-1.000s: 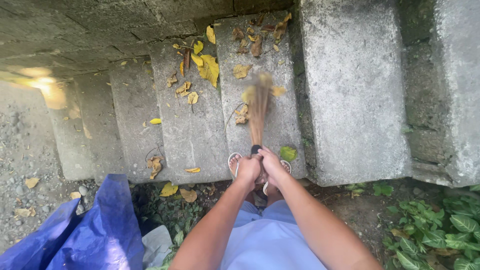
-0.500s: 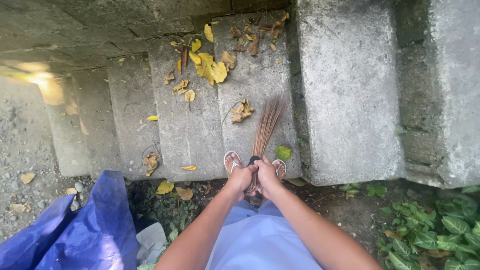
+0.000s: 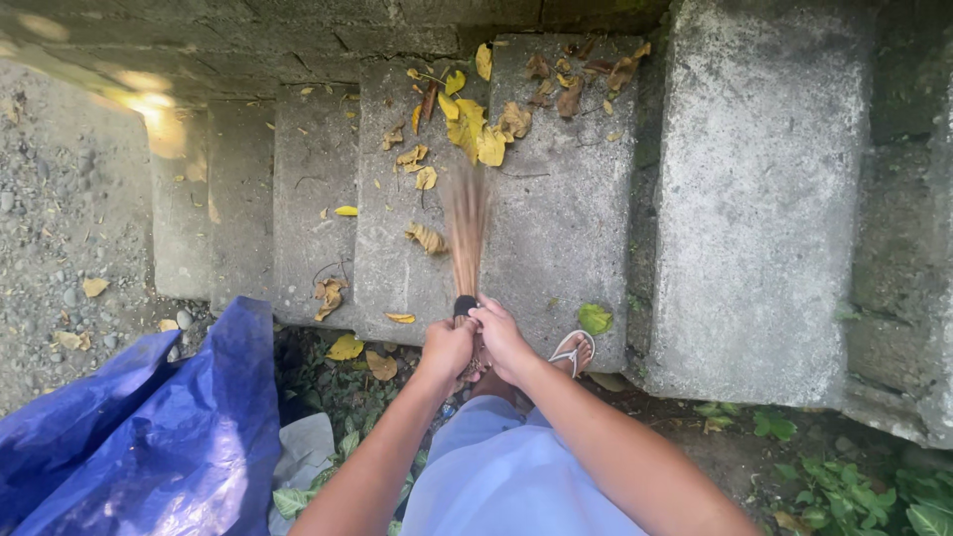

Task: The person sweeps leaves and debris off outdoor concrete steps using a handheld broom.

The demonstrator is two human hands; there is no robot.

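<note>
I saw worn concrete steps running down to a gravel path. A crumpled blue tarpaulin lay at the lower left, touching a grey sheet. A white flip-flop rested on the step edge beside a green leaf. Green plants grew at the lower right.

The broom has swung left, blurred, toward the leaves.
</note>
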